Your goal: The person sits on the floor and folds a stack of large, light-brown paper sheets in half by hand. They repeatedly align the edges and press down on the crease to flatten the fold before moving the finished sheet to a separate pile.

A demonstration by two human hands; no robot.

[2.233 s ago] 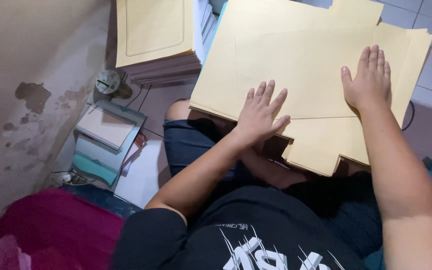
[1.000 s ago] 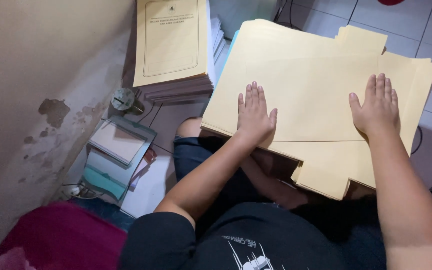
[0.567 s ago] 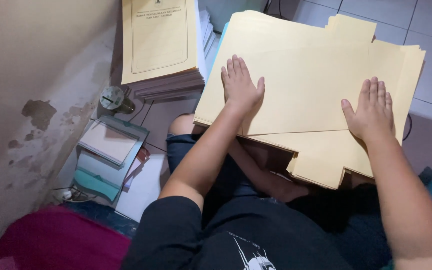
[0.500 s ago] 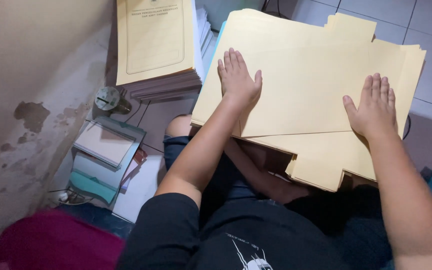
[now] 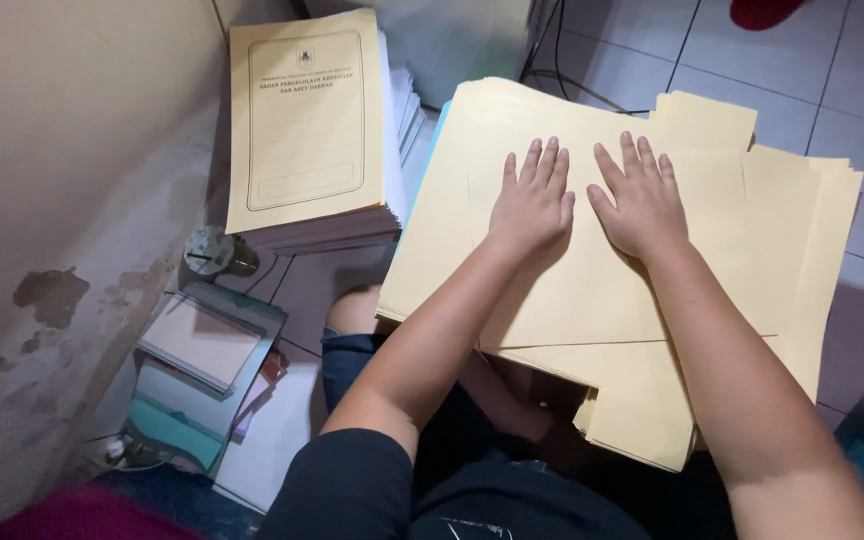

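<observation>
Left hand and right hand lie flat, fingers spread, mid-sheet on the folder stack.

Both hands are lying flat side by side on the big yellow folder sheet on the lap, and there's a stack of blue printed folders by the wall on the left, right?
Not quite: the stack of printed folders by the wall is yellow, not blue, as the head view shows. The rest holds: the left hand and right hand lie flat, side by side, on the big yellow folder sheet on the lap.

Both hands lie side by side on the folder stack; another pile sits left of it.
</observation>
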